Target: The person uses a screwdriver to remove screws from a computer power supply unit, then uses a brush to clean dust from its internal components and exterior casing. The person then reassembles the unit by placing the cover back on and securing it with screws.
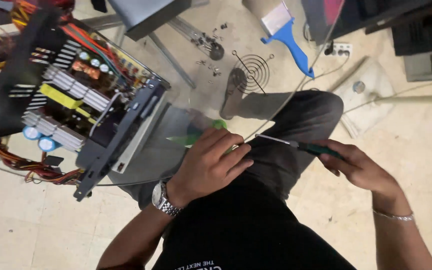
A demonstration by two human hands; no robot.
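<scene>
1. Risk: the right hand (358, 167), at centre right, grasps a green-handled screwdriver (296, 145) with its bare tip aimed at the left hand (211, 165); a slip could jab the fingers.
2. Risk: the left hand, curled over a green object (219, 124) at frame centre, could lose it off the glass tabletop (176, 135).
3. The opened power supply (81, 95), upper left, shows exposed heatsinks, blue capacitors and loose coloured wires.

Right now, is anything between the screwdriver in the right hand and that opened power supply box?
Yes. The left hand lies on the glass tabletop, between the screwdriver in the right hand and the open power supply. Its tip points at that hand.
</scene>
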